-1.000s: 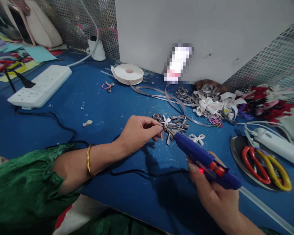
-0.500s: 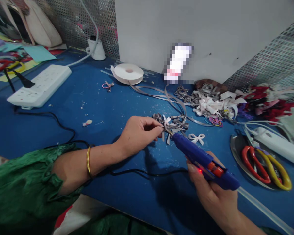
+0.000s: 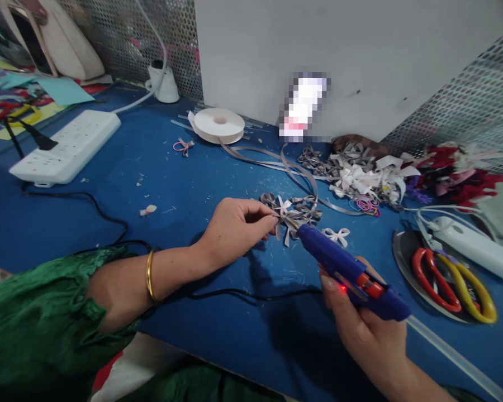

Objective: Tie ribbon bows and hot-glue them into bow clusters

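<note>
My right hand (image 3: 364,318) is wrapped round a blue hot glue gun (image 3: 335,257), with a clear glue stick (image 3: 452,354) jutting from its back end and a red light glowing on its side. The gun's metal nozzle points at the fingertips of my left hand (image 3: 238,226). Those fingers are pinched on a small grey ribbon piece (image 3: 275,215), mostly hidden by thumb and forefinger. Just behind the nozzle lie several grey ribbon bows (image 3: 305,209) in a small heap. A white ribbon bow (image 3: 336,237) rests on the blue table to the right of the nozzle.
A ribbon spool (image 3: 218,125) trails grey ribbon across the table. Bow piles (image 3: 364,173) lie at the back right. Red-and-yellow-handled scissors (image 3: 438,282) sit on a round dish at right. A white power strip (image 3: 69,146) is at left; a black cord (image 3: 251,295) runs in front.
The nozzle has drawn slightly to the right of my left fingertips. My left hand has barely moved and keeps its pinch.
</note>
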The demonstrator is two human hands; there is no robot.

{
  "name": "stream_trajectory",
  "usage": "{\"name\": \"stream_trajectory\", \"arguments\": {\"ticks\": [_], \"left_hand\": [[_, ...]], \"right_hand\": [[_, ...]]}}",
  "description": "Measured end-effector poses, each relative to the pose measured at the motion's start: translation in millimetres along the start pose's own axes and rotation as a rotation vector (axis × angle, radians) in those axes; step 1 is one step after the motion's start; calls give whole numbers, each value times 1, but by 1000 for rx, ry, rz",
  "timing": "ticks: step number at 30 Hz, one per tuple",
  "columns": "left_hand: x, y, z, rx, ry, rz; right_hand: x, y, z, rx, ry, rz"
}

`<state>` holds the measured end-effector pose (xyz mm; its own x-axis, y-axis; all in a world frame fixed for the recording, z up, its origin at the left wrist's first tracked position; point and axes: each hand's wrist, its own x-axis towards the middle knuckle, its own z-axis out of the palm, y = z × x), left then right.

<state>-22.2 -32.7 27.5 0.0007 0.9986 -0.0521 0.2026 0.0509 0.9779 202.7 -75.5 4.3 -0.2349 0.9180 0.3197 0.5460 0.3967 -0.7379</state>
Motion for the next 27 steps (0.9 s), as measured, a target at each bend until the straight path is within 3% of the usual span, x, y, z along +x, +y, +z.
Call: {"name": "stream_trajectory", "arguments": {"ticks": [14,27], "left_hand": [[2,-2,1,-68,-17,-41],[4,-6,1,-132,-10,-96]], "right_hand": [[-5,5,0,85,-53,49],[0,-2,0,226,9,-8]]}}
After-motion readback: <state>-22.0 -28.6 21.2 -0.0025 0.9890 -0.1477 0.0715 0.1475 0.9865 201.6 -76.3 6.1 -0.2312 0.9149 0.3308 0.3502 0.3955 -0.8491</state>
